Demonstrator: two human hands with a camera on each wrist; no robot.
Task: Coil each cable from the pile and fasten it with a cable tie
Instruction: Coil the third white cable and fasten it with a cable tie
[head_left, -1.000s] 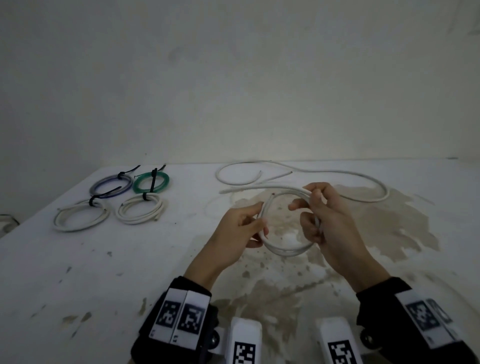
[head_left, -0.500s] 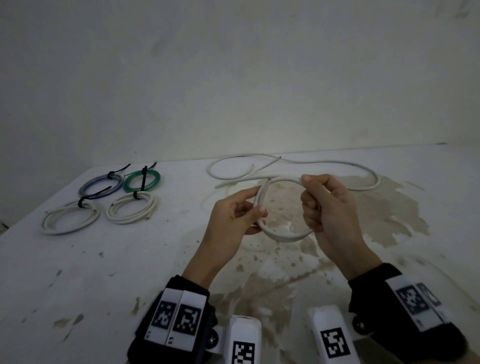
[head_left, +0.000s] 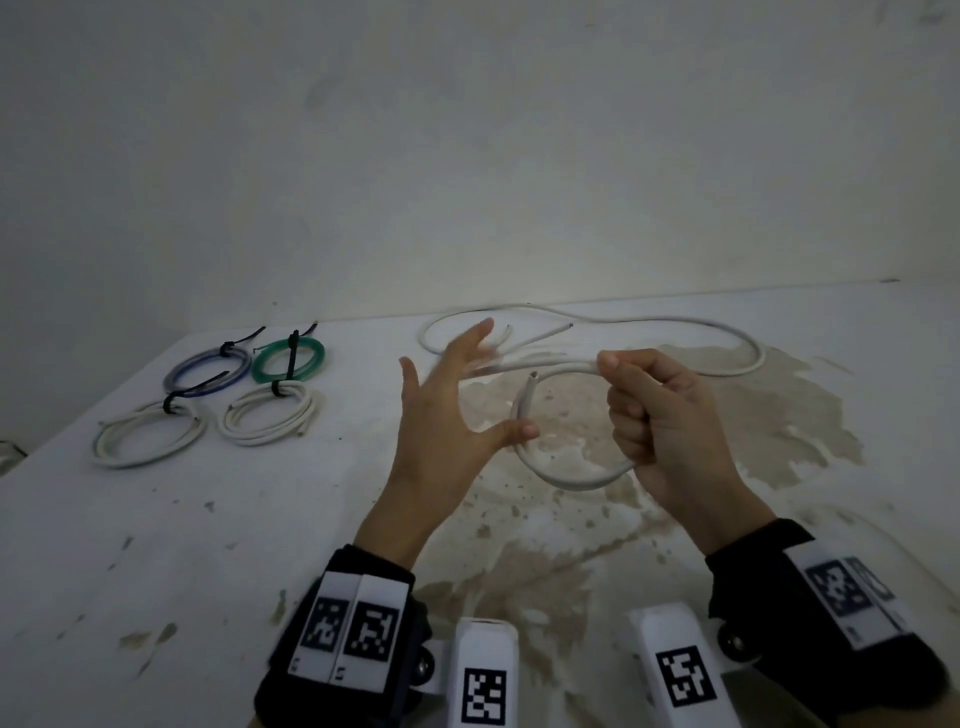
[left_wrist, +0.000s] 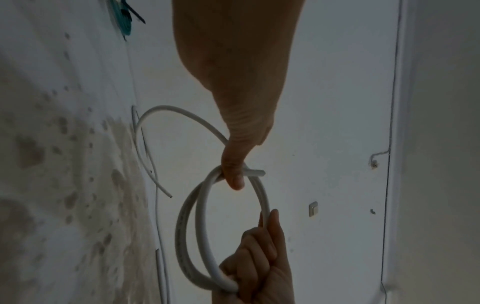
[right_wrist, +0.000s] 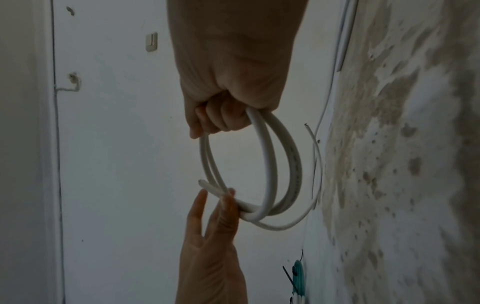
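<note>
Presently, right hand (head_left: 670, 421): fingers curled round the white cable (head_left: 571, 480), gripping two passes of the loop at its right side, thumb on top. Left hand (head_left: 441, 415): fingers spread wide and straight; only the thumb tip (head_left: 522, 430) touches the loop's left side, near the cut cable end (head_left: 527, 400). The wrist views show the thumb laid across the crossing strands. Cable: thick, white, coiled into a loose round loop held above the desk (head_left: 156, 545); its free length trails back across the stained surface toward the wall. Far left on the desk: four finished coils (head_left: 208, 400), two white, one blue-grey, one green, each bound with a black cable tie (head_left: 292, 358).
</note>
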